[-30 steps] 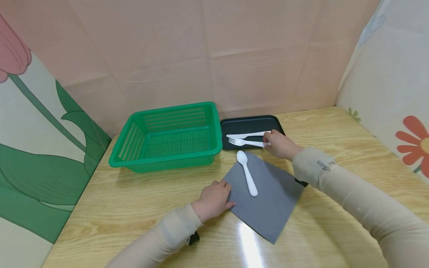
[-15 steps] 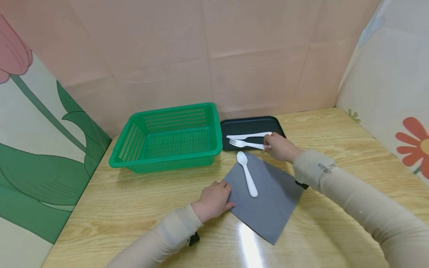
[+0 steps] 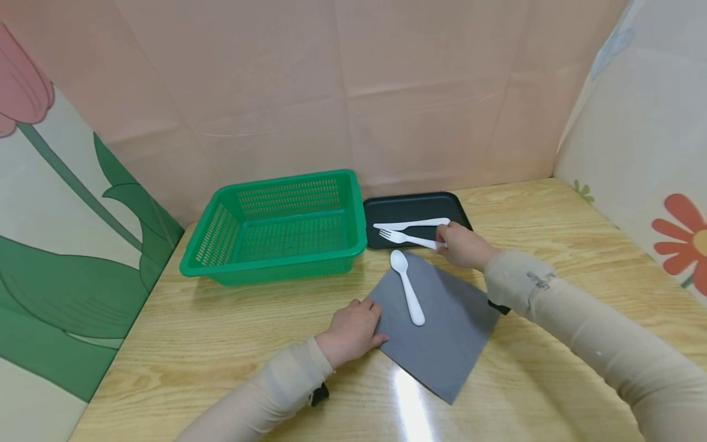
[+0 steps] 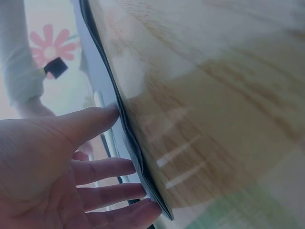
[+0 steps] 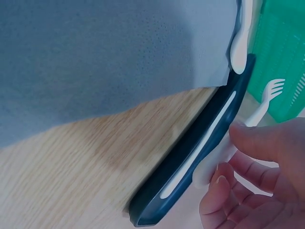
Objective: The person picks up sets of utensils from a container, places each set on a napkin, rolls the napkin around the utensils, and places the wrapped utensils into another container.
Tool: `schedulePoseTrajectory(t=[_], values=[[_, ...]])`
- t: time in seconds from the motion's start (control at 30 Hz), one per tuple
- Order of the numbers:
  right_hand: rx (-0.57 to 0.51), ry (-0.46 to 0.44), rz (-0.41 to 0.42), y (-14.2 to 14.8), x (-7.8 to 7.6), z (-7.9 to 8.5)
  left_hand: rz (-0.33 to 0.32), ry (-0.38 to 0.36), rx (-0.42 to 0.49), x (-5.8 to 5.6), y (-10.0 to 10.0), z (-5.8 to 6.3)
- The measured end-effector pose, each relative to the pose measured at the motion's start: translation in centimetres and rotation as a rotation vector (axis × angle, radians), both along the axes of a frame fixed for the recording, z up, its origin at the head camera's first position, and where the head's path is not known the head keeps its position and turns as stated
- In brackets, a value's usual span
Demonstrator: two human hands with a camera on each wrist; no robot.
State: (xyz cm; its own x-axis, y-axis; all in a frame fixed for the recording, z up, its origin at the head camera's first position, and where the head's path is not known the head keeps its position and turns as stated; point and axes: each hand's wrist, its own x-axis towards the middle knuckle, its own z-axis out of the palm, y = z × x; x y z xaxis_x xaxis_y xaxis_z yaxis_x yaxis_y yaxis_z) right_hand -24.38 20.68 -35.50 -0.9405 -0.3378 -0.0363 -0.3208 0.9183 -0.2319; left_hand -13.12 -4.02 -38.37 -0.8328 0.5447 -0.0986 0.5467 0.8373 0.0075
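Observation:
My right hand (image 3: 463, 245) pinches a white plastic fork (image 3: 405, 238) by its handle, tines pointing left, over the front part of a black tray (image 3: 409, 205). Thumb and fingers close round the handle in the right wrist view, where the fork (image 5: 257, 114) stands apart from the tray. A white knife (image 3: 411, 223) lies in the tray just behind the fork. My left hand (image 3: 351, 329) rests at the left edge of a folded grey napkin (image 3: 442, 331), fingers extended against it. On the napkin lies a white spoon (image 3: 407, 288), bowl toward the tray.
Left of the tray, right up against it, stands a green perforated basket (image 3: 270, 270). Both sit on a wooden table (image 3: 237, 344) near the pink backdrop (image 3: 265, 92). A flower-printed panel (image 3: 652, 153) bounds the right side.
The right hand has shifted slightly right and toward me with the fork. The knife's handle end, partly behind the fingers before, shows now. The left hand, napkin and spoon stay put.

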Motion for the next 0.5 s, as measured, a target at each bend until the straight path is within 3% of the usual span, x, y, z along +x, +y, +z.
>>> schedulePoseTrajectory(t=[0.5], values=[[-0.015, -0.03, 0.005, -0.16, 0.56, -0.08, 0.0, -0.003, 0.003, 0.01, -0.05, 0.02]])
